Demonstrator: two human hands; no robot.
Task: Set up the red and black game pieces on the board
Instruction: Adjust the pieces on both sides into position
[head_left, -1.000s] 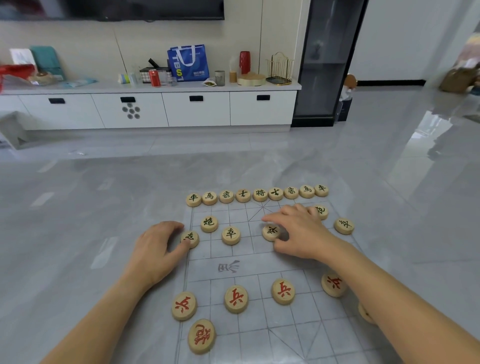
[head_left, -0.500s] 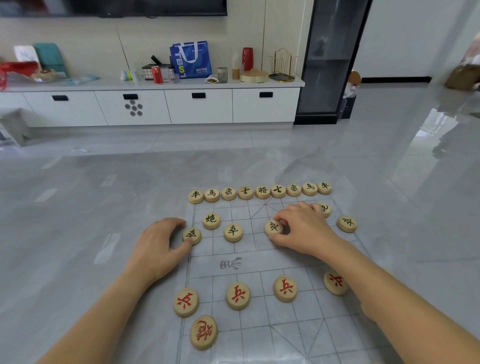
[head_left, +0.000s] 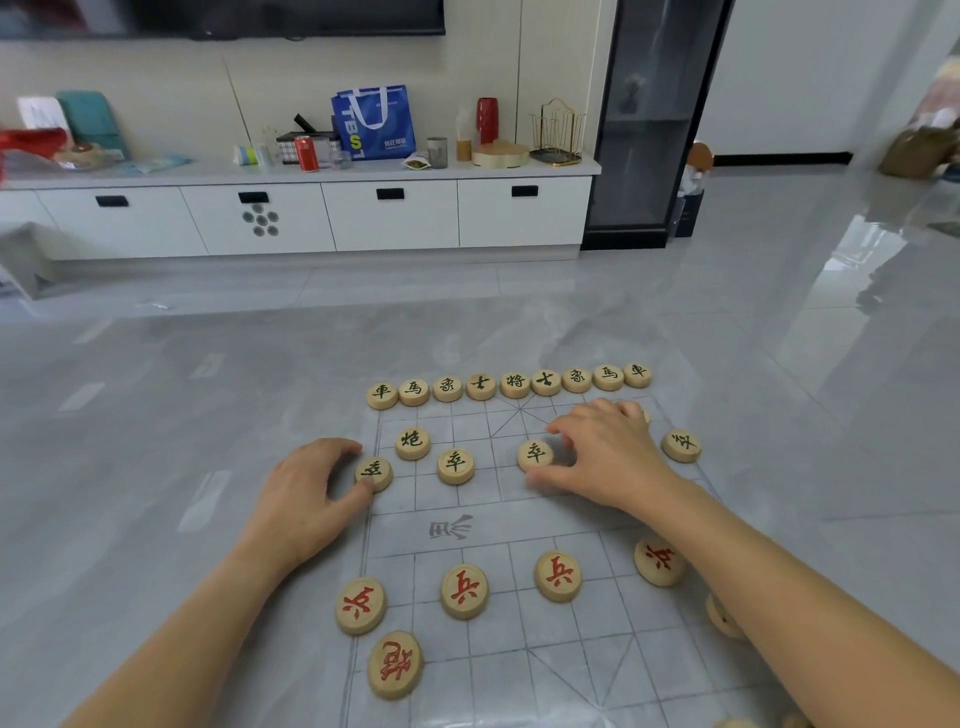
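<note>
A clear grid board (head_left: 519, 525) lies on the grey floor. Black-lettered wooden discs form the far row (head_left: 514, 385). A black cannon (head_left: 412, 443) and a black pawn (head_left: 455, 465) sit in front of it. My left hand (head_left: 306, 493) pinches the leftmost black pawn (head_left: 374, 472) at the board's left edge. My right hand (head_left: 608, 457) has thumb and forefinger around the middle black pawn (head_left: 535, 454). It hides another piece behind it. One more black pawn (head_left: 681, 445) lies at the right edge. Red pawns (head_left: 464, 591) line the near side, with a red cannon (head_left: 395, 664) below.
My right forearm covers further pieces near the board's right corner (head_left: 724, 618). A long white cabinet (head_left: 322, 218) with a blue bag (head_left: 375, 122) and a red can (head_left: 306, 153) stands against the far wall. A dark glass cabinet (head_left: 654, 124) stands to its right.
My right fingers have drawn back a little, so the middle black pawn shows in full. My left hand stays on the leftmost pawn. The view has shifted slightly.
</note>
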